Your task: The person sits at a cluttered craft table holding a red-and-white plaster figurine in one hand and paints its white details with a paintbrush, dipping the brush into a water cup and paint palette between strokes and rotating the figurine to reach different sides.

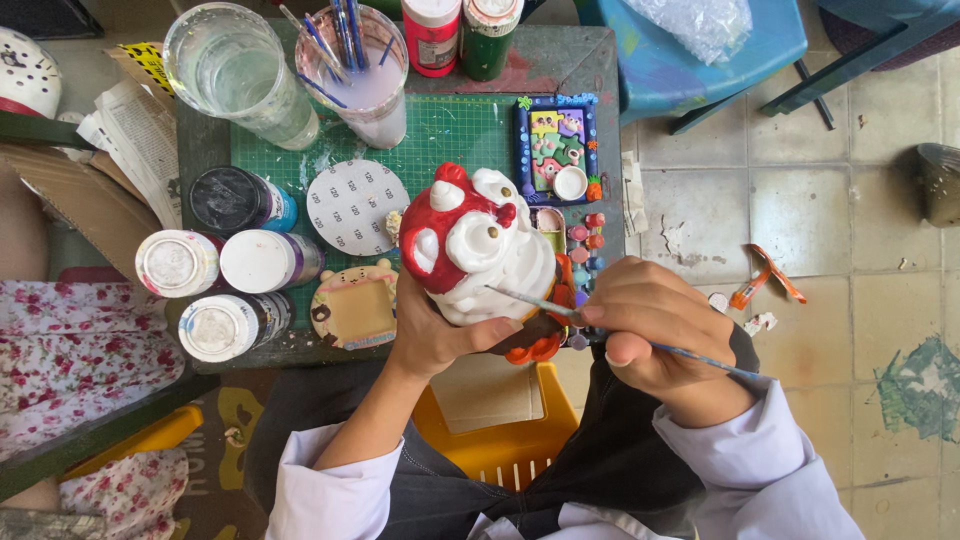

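I hold a white figurine (480, 250) — half painted red, bulging eyes — mid-frame, tilted; my thin blue-handled brush (600, 325) touches its lower right side.

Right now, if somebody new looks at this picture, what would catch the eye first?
First, the red and white figurine in the middle, held from below by the left hand. The right hand touches a thin paintbrush to its white side. Behind them, on the green cutting mat, stand paint jars at left and two water cups at the top.
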The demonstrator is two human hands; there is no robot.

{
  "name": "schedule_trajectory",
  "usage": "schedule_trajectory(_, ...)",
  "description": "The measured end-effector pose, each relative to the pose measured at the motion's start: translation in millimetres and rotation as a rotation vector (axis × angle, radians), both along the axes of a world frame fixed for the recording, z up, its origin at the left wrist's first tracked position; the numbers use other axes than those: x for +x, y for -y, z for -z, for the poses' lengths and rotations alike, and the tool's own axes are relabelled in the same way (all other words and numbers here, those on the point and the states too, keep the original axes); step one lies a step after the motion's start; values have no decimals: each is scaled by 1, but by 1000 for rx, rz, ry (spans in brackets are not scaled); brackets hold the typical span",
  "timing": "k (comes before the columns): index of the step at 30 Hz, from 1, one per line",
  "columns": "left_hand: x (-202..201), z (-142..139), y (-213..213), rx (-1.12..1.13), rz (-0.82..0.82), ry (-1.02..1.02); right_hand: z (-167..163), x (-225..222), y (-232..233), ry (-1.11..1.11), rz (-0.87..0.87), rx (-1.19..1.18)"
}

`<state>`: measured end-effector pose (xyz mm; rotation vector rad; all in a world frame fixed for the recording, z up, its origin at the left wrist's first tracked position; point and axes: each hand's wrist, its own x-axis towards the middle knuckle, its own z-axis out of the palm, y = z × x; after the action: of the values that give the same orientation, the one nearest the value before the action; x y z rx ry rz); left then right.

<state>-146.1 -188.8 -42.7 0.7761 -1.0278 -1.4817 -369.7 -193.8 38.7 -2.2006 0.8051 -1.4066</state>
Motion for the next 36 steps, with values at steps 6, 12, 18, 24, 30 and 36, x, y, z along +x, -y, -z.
schedule_trajectory(6, -2, -7, 3, -32, -3, -8, 4, 4, 5, 200, 161, -75)
schedule_trajectory(12, -5, -5, 3, -47, 15, -104, 7, -2, 0, 82, 110, -70)
schedule_trajectory(18, 0, 8, -1, 136, 96, -293, 47, -11, 11, 578, 210, 50)
schedule_trajectory(24, 29, 5, 8, 254, 241, -791, 59, -16, 21, 705, 238, 415)
schedule_trajectory(30, 48, 13, 12, 235, 192, -815, 61, -3, 23, 397, 252, 477)
schedule_trajectory(36, 37, 11, 15, 266, 68, -692, 50, 6, 32, 384, 360, 457)
